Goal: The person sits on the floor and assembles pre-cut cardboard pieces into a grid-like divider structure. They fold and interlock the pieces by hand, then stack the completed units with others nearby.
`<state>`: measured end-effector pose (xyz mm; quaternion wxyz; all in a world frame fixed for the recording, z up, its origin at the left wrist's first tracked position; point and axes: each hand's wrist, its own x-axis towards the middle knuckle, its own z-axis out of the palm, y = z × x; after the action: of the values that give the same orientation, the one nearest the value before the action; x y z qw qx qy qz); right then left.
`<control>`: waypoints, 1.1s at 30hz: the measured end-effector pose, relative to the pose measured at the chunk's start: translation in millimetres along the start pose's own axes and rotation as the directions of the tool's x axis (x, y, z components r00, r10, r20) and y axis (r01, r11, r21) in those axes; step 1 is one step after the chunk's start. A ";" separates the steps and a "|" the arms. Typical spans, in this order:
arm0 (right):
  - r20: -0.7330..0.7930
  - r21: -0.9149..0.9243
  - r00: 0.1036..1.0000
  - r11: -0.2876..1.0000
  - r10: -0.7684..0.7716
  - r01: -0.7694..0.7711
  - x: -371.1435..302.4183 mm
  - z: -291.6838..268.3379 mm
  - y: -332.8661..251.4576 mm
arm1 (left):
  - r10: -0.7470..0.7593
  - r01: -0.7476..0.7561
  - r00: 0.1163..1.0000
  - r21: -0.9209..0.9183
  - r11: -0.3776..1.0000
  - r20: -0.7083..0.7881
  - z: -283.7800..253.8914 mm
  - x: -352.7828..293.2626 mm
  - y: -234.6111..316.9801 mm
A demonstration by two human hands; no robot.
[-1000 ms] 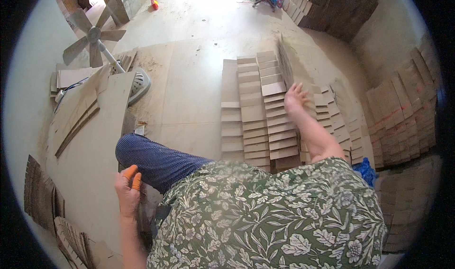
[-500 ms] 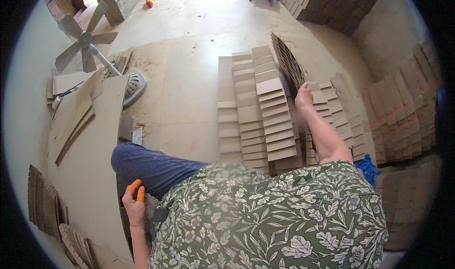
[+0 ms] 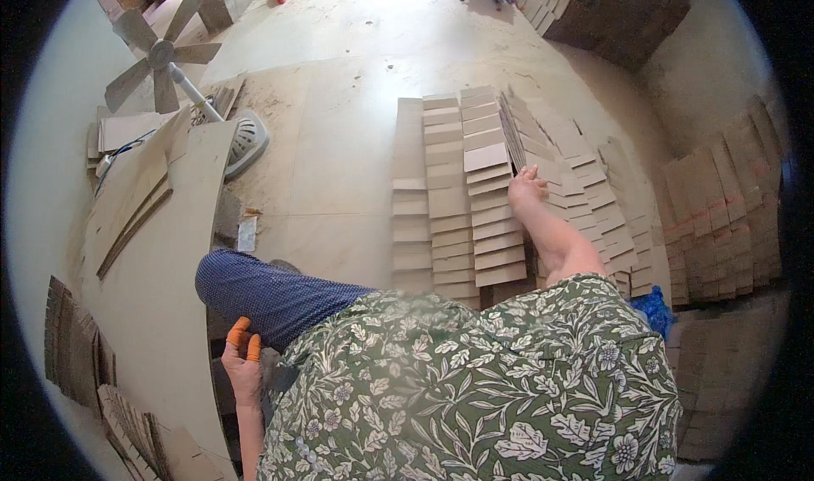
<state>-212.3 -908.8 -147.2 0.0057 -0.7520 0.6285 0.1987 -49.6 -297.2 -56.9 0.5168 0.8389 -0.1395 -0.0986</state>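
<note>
My right hand reaches forward over rows of overlapping tan cardboard pieces on the floor. Its slightly spread fingers touch the near end of a slotted cardboard divider, which lies down against the neighbouring row; the contact under the fingertips is partly hidden. Just to the left runs a row of cardboard pieces, overlapped like shingles. My left hand rests beside my blue trouser leg, nearest the edge of a pale board. Orange covers sit on two of its fingers, which are loosely extended with nothing visible in them.
A pedestal fan lies tilted at the left, its base by the pale board. Stacked cardboard lines the right wall, with another pile at the far right. Blue plastic lies near my right side.
The slotted divider, raised in my right hand before, now lies down along the rows. My right hand has moved left and slightly nearer, its grip loosened. My left hand stays almost still.
</note>
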 end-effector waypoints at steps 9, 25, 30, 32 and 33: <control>-0.006 0.222 0.981 0.957 -0.192 0.188 26.6 27.9 41.1 | 0.011 -0.018 0.998 -0.116 0.993 -0.067 4.2 0.0 -12.8; 0.047 0.131 0.999 0.991 -0.020 0.013 -16.1 7.4 16.8 | -0.061 0.047 0.989 -0.104 0.993 -0.135 -13.6 -11.6 -22.8; 0.150 0.036 0.988 0.999 -0.041 0.036 1.5 39.1 42.9 | -0.103 0.086 0.978 -0.101 0.991 -0.183 -15.2 -12.6 -5.7; 0.126 0.068 0.991 0.997 -0.053 0.045 -16.2 33.6 44.1 | -0.134 0.102 0.968 -0.153 0.983 -0.211 -23.3 -20.9 -4.2; 0.146 0.074 0.988 0.997 -0.046 0.035 -14.2 31.7 45.2 | -0.131 0.090 0.963 -0.174 0.981 -0.237 -21.8 -19.9 -8.1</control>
<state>-266.2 -896.6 -161.2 0.0830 -0.7471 0.6176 0.2311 -60.5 -268.8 -54.0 0.5901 0.8064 -0.0184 -0.0330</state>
